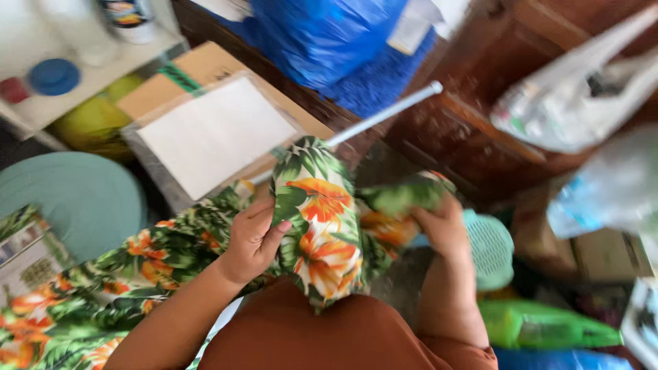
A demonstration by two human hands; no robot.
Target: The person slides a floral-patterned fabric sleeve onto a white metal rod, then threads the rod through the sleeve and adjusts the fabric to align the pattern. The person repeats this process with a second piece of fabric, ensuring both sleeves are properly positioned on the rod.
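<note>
Left hand point(252, 240) and right hand point(442, 226) each close around the green-and-orange floral cloth point(319, 219), bunched at frame centre, with a white rod point(384, 114) at its 1 o'clock and a teal basket point(490, 248) at 3 o'clock.

Cardboard box point(205, 130) behind the cloth point(315, 226), basket point(490, 250) right, bottle point(548, 325) beside it.

Dark brown wooden furniture point(480, 89) fills the upper right, its carved edge catching soft daylight. A white shelf point(75, 82) stands at the upper left, with a round teal cushion point(68, 195) low beside it. Flat cardboard boxes point(205, 75) lean against the wood, a blue plastic bag point(322, 34) sits above them, and a white pole point(384, 113) slants across. The whole view is blurred.
</note>
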